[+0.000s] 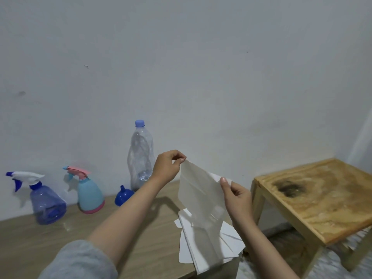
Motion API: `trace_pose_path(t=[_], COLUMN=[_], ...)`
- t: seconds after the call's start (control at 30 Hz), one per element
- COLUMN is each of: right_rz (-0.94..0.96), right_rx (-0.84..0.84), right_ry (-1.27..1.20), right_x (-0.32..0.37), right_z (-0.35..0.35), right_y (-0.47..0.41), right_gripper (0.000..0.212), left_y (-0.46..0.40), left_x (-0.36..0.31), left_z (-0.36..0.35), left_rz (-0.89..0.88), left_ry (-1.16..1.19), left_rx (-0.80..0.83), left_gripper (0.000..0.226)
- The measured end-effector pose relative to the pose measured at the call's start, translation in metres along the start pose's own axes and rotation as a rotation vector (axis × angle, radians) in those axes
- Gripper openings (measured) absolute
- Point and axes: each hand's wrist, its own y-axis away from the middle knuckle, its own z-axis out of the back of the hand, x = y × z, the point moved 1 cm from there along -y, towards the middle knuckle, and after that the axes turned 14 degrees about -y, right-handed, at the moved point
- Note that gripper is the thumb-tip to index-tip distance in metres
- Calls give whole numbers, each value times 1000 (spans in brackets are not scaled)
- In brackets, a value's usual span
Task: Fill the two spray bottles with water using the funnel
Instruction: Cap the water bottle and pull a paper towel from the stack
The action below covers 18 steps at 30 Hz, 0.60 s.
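Observation:
A translucent blue spray bottle point(47, 206) with a white and blue trigger stands at the left on the wooden table point(30, 244). A light blue spray bottle point(89, 196) with a pink trigger stands to its right. A blue funnel point(123, 195) lies upside down by the wall. Behind it stands a capped clear water bottle point(141, 156), nearly empty. My left hand point(167, 168) pinches the top corner of a white tissue point(199, 196). My right hand point(236, 195) pinches its right edge. The tissue hangs above a stack of tissues point(203, 248) on the table's right end.
A low wooden stool point(322, 200) with a dark stain stands to the right of the table, a gap between them. A plain white wall runs behind everything. A grey sleeve point(76, 260) covers my left upper arm.

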Motion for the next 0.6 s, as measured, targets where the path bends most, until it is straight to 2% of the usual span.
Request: trace_pose_path(t=[0.07, 0.17, 0.37, 0.5, 0.6], right_rz=[6, 1, -12, -46, -68], right_rx=[40, 105, 305, 471, 575], right_ry=[-12, 0, 59, 69, 85], right_x=[1, -1, -36, -62, -86], right_z=[-6, -22, -69, -120, -170], right_y=[9, 24, 71, 117, 155], right_gripper=[62, 30, 26, 34, 27], left_y=[4, 16, 52, 83, 111], left_x=[10, 30, 83, 133, 181], left_z=[3, 13, 58, 110, 155], left_rz=[30, 75, 169, 226, 305], left_ry=[-2, -31, -123, -200, -244], left_rx=[10, 44, 86, 104, 119], left_gripper=[13, 10, 11, 11, 11])
